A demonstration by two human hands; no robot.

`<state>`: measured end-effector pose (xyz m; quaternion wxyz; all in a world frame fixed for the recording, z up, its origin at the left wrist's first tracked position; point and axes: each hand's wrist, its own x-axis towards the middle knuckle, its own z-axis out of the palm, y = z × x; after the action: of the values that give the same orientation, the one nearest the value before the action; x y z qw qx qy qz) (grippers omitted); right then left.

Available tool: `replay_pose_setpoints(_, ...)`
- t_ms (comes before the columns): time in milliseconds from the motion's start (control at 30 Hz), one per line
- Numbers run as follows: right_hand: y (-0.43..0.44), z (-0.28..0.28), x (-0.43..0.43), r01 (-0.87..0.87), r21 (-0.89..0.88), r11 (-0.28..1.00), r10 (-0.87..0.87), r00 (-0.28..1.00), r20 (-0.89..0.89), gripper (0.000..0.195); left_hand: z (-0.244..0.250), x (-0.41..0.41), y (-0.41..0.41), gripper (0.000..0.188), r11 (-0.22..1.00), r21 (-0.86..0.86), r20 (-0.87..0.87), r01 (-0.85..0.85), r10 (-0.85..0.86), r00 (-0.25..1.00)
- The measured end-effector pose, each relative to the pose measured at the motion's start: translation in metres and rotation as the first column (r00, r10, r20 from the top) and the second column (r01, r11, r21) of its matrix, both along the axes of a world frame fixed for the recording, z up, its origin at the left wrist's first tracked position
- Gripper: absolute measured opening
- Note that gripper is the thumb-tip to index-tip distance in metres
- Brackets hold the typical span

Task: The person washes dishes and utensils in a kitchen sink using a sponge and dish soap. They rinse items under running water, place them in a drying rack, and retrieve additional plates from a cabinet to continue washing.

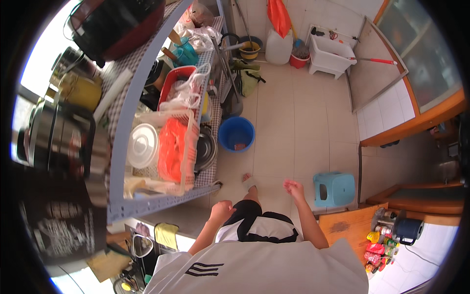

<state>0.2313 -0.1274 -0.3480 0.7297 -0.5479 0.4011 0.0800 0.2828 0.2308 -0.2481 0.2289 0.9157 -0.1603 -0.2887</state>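
My left hand [222,211] hangs low in front of me near the lower end of the metal shelf rack, fingers curled, with nothing seen in it. On the other side my right hand [292,188] is held out over the tiled floor, its fingers loosely bent and holding nothing. A blue plastic basin [236,134] stands on the floor ahead, beside the rack, with a small reddish item inside. A light blue plastic stool [334,189] is to the right of my right hand. The nearest shelf bears a pale plastic basket [189,154] holding a red plastic bag [172,150] and a round lid [143,145].
The metal rack [121,147] runs along the left side. Against the far wall are a white washtub [330,51], a red bucket [299,61] and a white jerrycan [278,47]. A wooden table [345,224] with bottles and an electric kettle [407,228] is at lower right.
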Motion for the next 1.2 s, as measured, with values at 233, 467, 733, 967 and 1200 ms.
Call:
replay_pose_setpoints(233,-0.006,0.001,0.171,-0.002,0.329,0.944,0.012,1.0,-0.027,0.033,-0.019,0.093,0.007,0.037,0.993,0.099,0.002,-0.071,0.071,0.997)
replay_pose_setpoints(467,0.056,-0.036,0.403,-0.218,0.446,0.868,0.262,0.964,-0.037,0.031,-0.07,0.044,0.068,0.023,0.876,0.168,-0.024,-0.452,0.462,0.887)
replay_pose_setpoints(733,0.19,-0.093,0.602,-0.407,0.404,0.819,0.463,0.885,-0.047,0.029,-0.082,-0.084,-0.024,0.017,0.094,0.303,-0.205,-0.948,0.978,0.031)
replay_pose_setpoints(967,0.257,-0.163,0.666,-0.413,0.173,0.894,0.435,0.893,-0.113,0.033,-0.088,-0.104,-0.17,0.026,-0.099,0.393,-0.182,-0.914,0.966,-0.183)
replay_pose_setpoints(1200,0.266,-0.198,0.672,-0.435,0.094,0.895,0.443,0.89,-0.105,0.033,-0.07,-0.079,-0.245,0.032,-0.255,0.389,-0.154,-0.885,0.929,-0.336)
